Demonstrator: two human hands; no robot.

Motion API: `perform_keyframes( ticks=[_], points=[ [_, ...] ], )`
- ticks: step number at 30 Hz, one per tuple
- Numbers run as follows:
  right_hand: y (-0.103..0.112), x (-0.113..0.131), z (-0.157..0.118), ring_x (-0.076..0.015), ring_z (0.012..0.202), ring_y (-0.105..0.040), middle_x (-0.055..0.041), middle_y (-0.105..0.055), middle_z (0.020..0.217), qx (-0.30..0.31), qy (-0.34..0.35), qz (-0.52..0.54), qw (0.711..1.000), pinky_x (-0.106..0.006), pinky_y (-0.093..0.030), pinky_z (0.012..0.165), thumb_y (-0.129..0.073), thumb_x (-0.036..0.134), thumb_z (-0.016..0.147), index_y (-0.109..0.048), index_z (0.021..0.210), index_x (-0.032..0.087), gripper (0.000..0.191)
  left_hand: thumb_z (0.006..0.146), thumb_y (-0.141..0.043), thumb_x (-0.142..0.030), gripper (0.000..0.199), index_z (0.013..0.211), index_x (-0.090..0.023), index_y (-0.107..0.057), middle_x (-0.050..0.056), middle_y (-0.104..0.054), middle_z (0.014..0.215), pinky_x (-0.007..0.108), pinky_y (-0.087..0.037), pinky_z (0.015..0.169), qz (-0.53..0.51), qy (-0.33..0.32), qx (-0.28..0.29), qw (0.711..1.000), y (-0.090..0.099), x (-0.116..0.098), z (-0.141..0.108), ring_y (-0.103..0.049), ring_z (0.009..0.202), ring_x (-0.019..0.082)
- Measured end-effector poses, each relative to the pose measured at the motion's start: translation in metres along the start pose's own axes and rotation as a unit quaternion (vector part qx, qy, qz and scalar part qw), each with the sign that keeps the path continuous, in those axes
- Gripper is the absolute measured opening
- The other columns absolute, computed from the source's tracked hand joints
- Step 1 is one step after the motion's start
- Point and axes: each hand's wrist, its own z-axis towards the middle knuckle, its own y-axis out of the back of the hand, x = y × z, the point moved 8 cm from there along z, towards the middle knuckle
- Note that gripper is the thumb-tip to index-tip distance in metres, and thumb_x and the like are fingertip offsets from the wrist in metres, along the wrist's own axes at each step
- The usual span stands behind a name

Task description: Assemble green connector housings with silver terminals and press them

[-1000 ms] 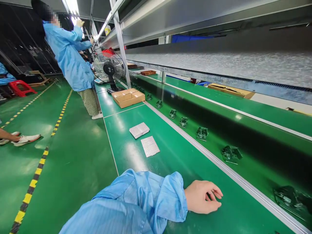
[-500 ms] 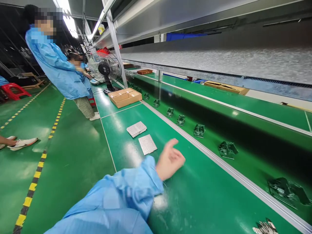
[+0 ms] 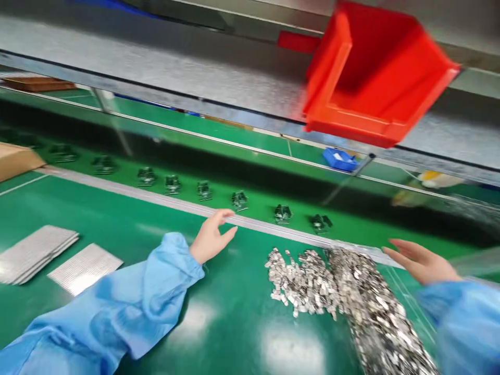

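Change: loose silver metal clips [image 3: 336,291] now heaped on the green work surface [image 3: 234,333], between my hands, where it lay bare | Left hand [image 3: 213,237]: open, fingers spread, holding nothing, beside the heap | Right hand [image 3: 420,263]: open, fingers spread, holding nothing, at the heap's far right | Above, ahead: red plastic bin [image 3: 375,78], tilted, blurred

My left hand [image 3: 213,237] hangs open just by the aluminium rail [image 3: 219,214] of the green workbench belt [image 3: 234,344], and my right hand [image 3: 422,262], also open, is beside the far end of a spilled heap of small silver metal pieces [image 3: 332,297]. A red plastic bin [image 3: 375,78] blurs overhead.
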Motion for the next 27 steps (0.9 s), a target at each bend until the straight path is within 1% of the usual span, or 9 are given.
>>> perform_keyframes(
  ticks=[3,6,10,12,15,19,22,25,27],
  points=[
    [-0.039,0.008,0.041,-0.0284,0.116,-0.058,-0.0172,-0.063,0.121,0.115,0.000,-0.109,0.987,-0.035,-0.044,0.093,-0.050,0.038,0.097,-0.061,0.124,0.010,0.040,0.078,-0.068,-0.035,0.045,0.119,-0.020,-0.056,0.015,-0.044,0.142,0.047,-0.033,0.112,0.160,-0.098,0.006,0.982,-0.040,-0.020,0.052,-0.038,0.136,0.032],
    [-0.094,0.027,0.079,-0.0297,0.115,-0.059,-0.0165,-0.060,0.126,0.148,0.009,-0.156,0.977,-0.034,-0.047,0.091,-0.061,0.038,0.091,-0.054,0.134,0.014,0.050,0.071,-0.073,-0.051,0.076,0.133,-0.016,-0.048,0.019,-0.023,0.155,0.054,-0.016,0.117,0.313,-0.062,0.053,0.946,-0.064,0.004,0.104,-0.014,0.146,0.039],
    [-0.159,0.046,0.101,-0.0264,0.112,-0.061,-0.0124,-0.059,0.127,0.184,0.038,-0.185,0.964,-0.031,-0.048,0.090,-0.068,0.039,0.087,-0.049,0.140,0.022,0.059,0.074,-0.067,-0.058,0.070,0.128,-0.016,-0.054,0.019,-0.054,0.131,0.050,-0.038,0.102,0.369,0.026,0.176,0.912,-0.092,0.054,0.143,-0.047,0.126,0.039],
    [-0.180,0.053,0.103,-0.0261,0.106,-0.063,-0.0101,-0.065,0.117,0.205,0.045,-0.195,0.958,-0.031,-0.049,0.087,-0.071,0.033,0.084,-0.057,0.131,0.022,0.050,0.075,-0.068,-0.054,0.056,0.118,-0.018,-0.061,0.014,-0.063,0.116,0.041,-0.046,0.092,0.363,0.014,0.206,0.909,-0.108,0.059,0.148,-0.059,0.109,0.034],
    [-0.200,0.069,0.103,-0.0256,0.103,-0.064,-0.0089,-0.068,0.108,0.218,0.057,-0.203,0.953,-0.030,-0.049,0.084,-0.063,0.030,0.090,-0.063,0.122,0.021,0.034,0.076,-0.066,-0.056,0.061,0.126,-0.023,-0.057,0.010,-0.062,0.120,0.035,-0.047,0.090,0.346,-0.034,0.232,0.908,-0.139,0.045,0.145,-0.060,0.109,0.029],
    [-0.218,0.099,0.095,-0.0250,0.105,-0.063,-0.0079,-0.069,0.110,0.238,0.087,-0.213,0.944,-0.029,-0.049,0.084,-0.062,0.033,0.090,-0.062,0.123,0.020,0.035,0.066,-0.067,-0.071,0.079,0.130,-0.025,-0.055,0.010,-0.061,0.120,0.036,-0.048,0.087,0.317,-0.083,0.268,0.906,-0.188,0.018,0.134,-0.058,0.111,0.032],
    [-0.227,0.116,0.087,-0.0244,0.104,-0.063,-0.0075,-0.070,0.108,0.244,0.099,-0.232,0.936,-0.028,-0.049,0.083,-0.063,0.030,0.089,-0.063,0.121,0.021,0.033,0.065,-0.065,-0.073,0.074,0.118,-0.022,-0.063,0.012,-0.063,0.111,0.039,-0.050,0.084,0.302,-0.105,0.278,0.906,-0.215,0.004,0.129,-0.059,0.107,0.034],
    [-0.226,0.126,0.082,-0.0244,0.105,-0.063,-0.0087,-0.069,0.109,0.239,0.106,-0.248,0.933,-0.028,-0.049,0.081,-0.062,0.026,0.090,-0.061,0.123,0.020,0.034,0.070,-0.064,-0.064,0.061,0.113,-0.020,-0.065,0.012,-0.063,0.107,0.041,-0.050,0.083,0.295,-0.120,0.269,0.909,-0.222,-0.008,0.126,-0.060,0.104,0.033],
    [-0.219,0.135,0.076,-0.0252,0.104,-0.064,-0.0096,-0.069,0.110,0.237,0.118,-0.253,0.931,-0.029,-0.049,0.080,-0.061,0.025,0.089,-0.062,0.122,0.020,0.033,0.071,-0.065,-0.055,0.057,0.115,-0.019,-0.063,0.012,-0.063,0.106,0.041,-0.050,0.084,0.297,-0.129,0.258,0.910,-0.212,-0.019,0.125,-0.060,0.105,0.033]
  ],
)
